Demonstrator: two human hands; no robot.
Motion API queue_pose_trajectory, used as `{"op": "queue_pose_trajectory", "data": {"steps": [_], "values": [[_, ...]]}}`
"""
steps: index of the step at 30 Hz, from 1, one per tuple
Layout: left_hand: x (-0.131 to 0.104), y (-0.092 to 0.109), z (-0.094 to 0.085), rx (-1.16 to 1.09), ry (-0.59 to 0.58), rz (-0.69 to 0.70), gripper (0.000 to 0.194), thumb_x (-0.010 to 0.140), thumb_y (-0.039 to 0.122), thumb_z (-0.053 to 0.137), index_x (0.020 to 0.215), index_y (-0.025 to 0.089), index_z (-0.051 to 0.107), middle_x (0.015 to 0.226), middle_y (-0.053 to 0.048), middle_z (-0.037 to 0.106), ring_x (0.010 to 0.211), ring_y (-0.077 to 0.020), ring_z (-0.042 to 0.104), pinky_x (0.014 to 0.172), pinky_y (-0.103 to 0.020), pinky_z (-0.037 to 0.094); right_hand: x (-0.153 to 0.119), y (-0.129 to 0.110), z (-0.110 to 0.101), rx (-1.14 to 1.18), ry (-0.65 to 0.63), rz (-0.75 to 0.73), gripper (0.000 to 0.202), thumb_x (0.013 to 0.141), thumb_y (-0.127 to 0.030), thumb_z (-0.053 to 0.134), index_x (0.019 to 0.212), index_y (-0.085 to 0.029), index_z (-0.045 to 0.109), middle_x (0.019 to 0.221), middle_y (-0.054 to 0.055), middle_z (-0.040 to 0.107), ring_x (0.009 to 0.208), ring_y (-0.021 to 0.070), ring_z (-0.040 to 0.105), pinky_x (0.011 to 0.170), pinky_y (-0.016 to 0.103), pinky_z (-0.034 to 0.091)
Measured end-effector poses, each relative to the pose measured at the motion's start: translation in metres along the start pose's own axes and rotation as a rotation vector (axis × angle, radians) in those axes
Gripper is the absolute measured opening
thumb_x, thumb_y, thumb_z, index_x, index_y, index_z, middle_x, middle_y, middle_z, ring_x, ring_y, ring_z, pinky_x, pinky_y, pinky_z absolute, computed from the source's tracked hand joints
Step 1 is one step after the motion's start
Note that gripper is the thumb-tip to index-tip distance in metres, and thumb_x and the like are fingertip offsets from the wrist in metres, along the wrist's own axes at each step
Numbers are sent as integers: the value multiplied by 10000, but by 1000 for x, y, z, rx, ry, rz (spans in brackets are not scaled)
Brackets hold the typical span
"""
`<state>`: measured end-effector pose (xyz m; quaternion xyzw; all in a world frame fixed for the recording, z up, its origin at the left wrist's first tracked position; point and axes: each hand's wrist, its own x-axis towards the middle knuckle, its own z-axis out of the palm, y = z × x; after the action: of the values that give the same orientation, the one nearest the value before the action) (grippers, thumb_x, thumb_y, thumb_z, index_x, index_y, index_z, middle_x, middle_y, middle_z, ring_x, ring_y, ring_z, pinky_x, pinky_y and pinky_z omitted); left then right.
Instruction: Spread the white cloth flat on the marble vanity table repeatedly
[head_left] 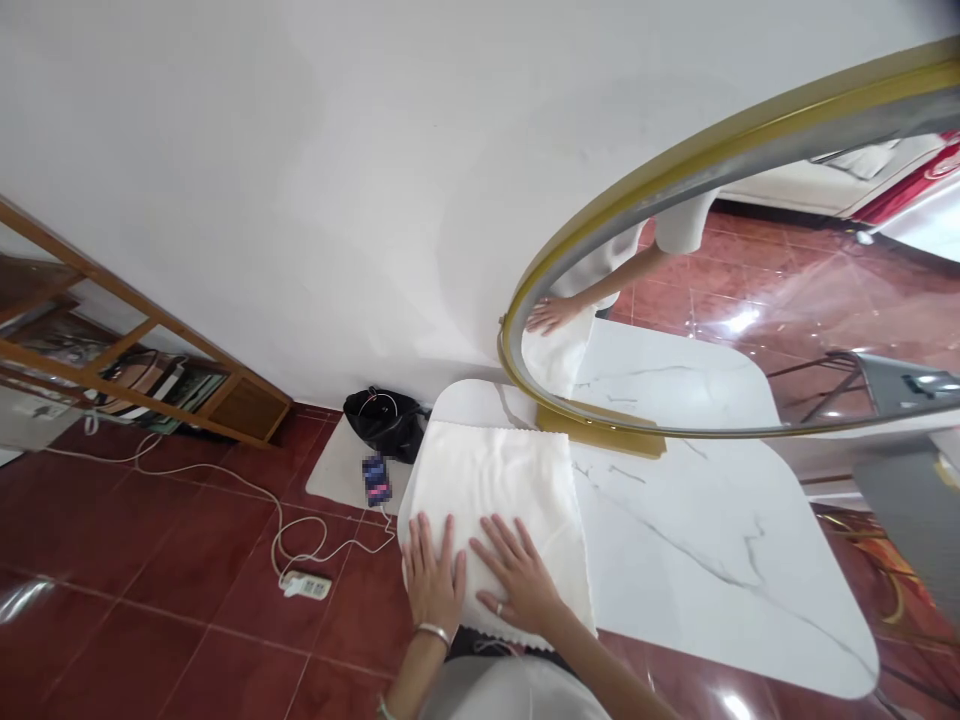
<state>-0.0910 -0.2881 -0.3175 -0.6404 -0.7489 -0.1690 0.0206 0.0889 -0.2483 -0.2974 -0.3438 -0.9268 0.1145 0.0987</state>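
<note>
A white cloth [499,475] with zigzag-cut edges lies spread on the left end of a white marble-patterned table [697,560]. Faint wrinkles run across its upper half. My left hand [435,580] rests flat near the cloth's left edge, fingers stretched out, a silver bangle at the wrist. Flat on the middle of the same cloth is my right hand [517,580], fingers spread, with a ring on one finger. Neither hand grips anything.
A gold-framed oval mirror [652,190] stands on a gold base [600,430] at the table's back. Left on the floor are a black bag [386,425], a power strip [306,585] with a white cord, and a wooden shelf [244,405]. A grey chair [911,510] is at right.
</note>
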Motion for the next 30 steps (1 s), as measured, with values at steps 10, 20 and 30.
{"op": "queue_pose_trajectory", "data": {"steps": [10, 20, 30], "values": [[14, 65, 38, -181, -36, 261, 525, 880, 264, 462, 1405, 256, 449, 1559, -133, 261, 1427, -305, 253, 1113, -529, 271, -70, 35, -6, 17, 65, 274, 686, 909, -540, 470, 1502, -309, 216, 1564, 67, 222, 1434, 307, 227, 1125, 575, 252], [144, 80, 21, -691, -531, -70, 328, 696, 487, 617, 793, 195, 732, 939, -88, 688, 931, -258, 637, 859, -377, 503, -57, 24, -43, 480, 2, 524, 505, 815, -657, 545, 1198, -345, 650, 1420, 32, 494, 1356, 296, 396, 1127, 539, 263], [196, 88, 10, -576, -587, -48, 236, 614, 412, 667, 684, 187, 672, 726, -39, 658, 866, -259, 646, 839, -361, 480, -54, 55, -12, 570, 43, 421, 397, 776, -613, 632, 1104, -397, 694, 1235, -6, 653, 1203, 271, 570, 1055, 406, 416]]}}
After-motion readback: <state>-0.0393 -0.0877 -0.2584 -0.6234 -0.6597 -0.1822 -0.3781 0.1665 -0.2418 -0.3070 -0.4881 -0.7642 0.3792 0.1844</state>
